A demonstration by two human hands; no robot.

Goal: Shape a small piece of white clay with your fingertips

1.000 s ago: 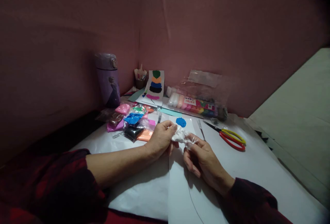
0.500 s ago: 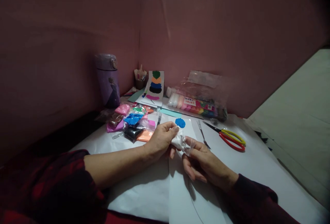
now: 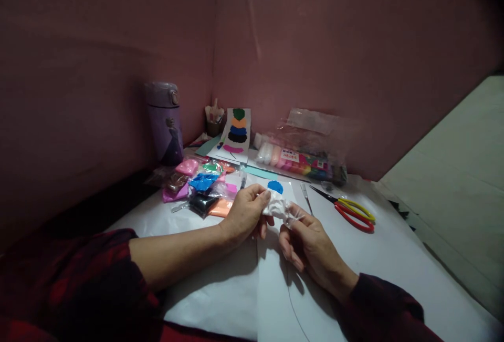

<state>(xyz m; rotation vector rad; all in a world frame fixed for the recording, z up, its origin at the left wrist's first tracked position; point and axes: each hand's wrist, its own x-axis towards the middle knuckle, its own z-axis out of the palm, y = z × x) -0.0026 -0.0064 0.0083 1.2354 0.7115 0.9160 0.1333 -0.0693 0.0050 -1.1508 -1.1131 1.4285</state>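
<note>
Between my two hands, above the paper, is a clear plastic packet of white clay [image 3: 276, 206]. My left hand [image 3: 249, 209] is closed on its left side, thumb on top. The right hand [image 3: 306, 237] pinches the see-through wrapper at the other end, its lower fingers curled loosely beneath. Just beyond the packet, a flattened patch of blue clay [image 3: 275, 186] lies on a white sheet of paper [image 3: 275, 300], which also bears a thin curved line.
Left of my hands lie several clay packets [image 3: 205, 182]. Scissors [image 3: 354, 213] with red and yellow handles and a thin metal tool [image 3: 306, 197] rest at right. Behind stand a purple bottle [image 3: 165, 126], a color sample card [image 3: 238, 132] and a bag of clay [image 3: 301, 161].
My right hand has moved slightly left and up, tilting the packet so more white clay faces me. My left hand stays nearly in place.
</note>
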